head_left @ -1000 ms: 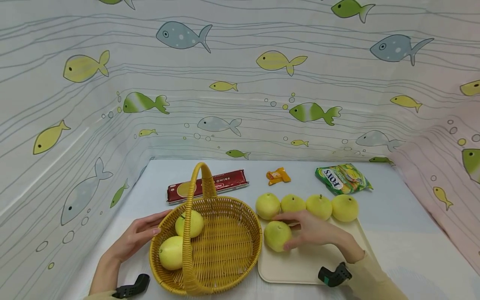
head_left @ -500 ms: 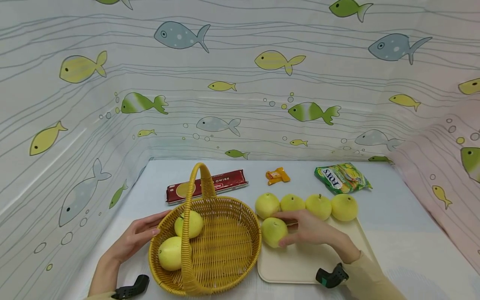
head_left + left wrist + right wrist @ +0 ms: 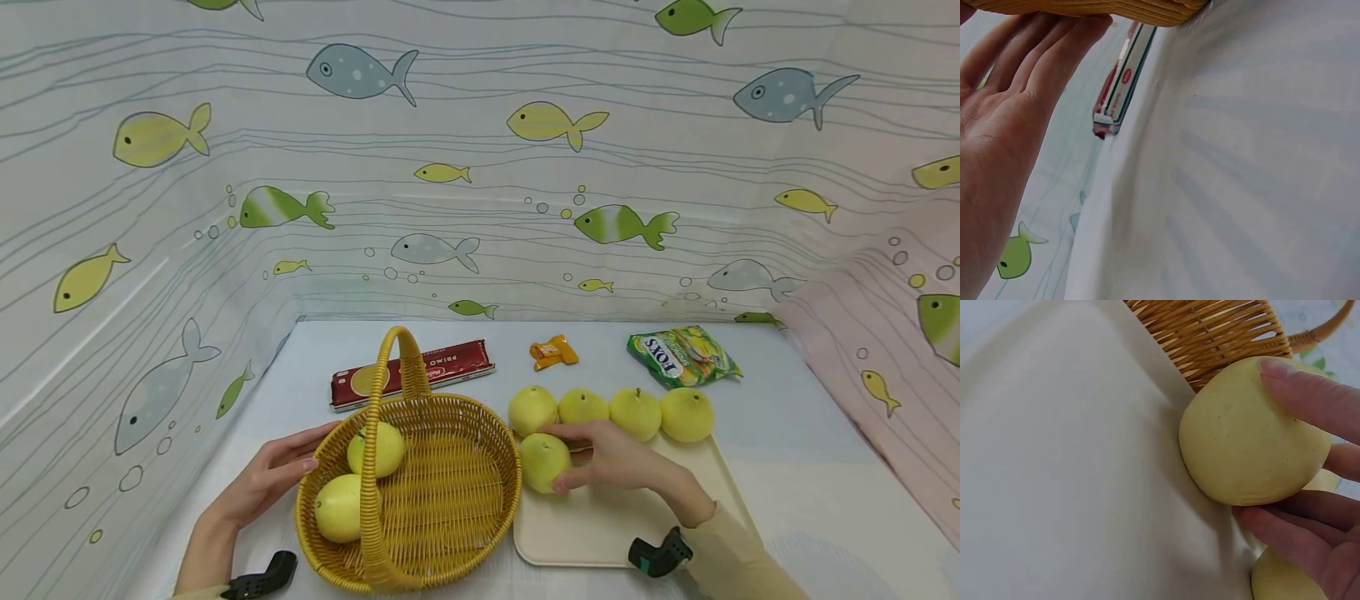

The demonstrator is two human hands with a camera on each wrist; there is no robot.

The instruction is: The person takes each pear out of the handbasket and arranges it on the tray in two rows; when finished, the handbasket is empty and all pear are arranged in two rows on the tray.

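In the head view my right hand (image 3: 611, 457) grips a round yellow pear (image 3: 545, 463) over the left part of a cream tray (image 3: 592, 533). In the right wrist view the thumb (image 3: 1310, 394) lies across the pear's upper side, with fingers curled under its lower side. My left hand (image 3: 266, 475) touches the left rim of a woven basket (image 3: 450, 492), its fingers (image 3: 1054, 62) stretched out in the left wrist view. Two pears (image 3: 377, 450) sit in the basket's left half, partly behind its tall handle (image 3: 370, 467). Several more pears (image 3: 636, 414) form a row along the tray's far edge.
Behind the basket lies a red biscuit packet (image 3: 457, 360). An orange-wrapped sweet (image 3: 553, 352) is at the middle back, and a green Fox's bag (image 3: 684, 357) at the back right. Fish-patterned cloth walls (image 3: 487, 275) enclose the white table (image 3: 810, 467).
The gripped pear and my right hand have shifted slightly left and away from me, closer to the basket's right rim. My left hand has stayed on the basket.
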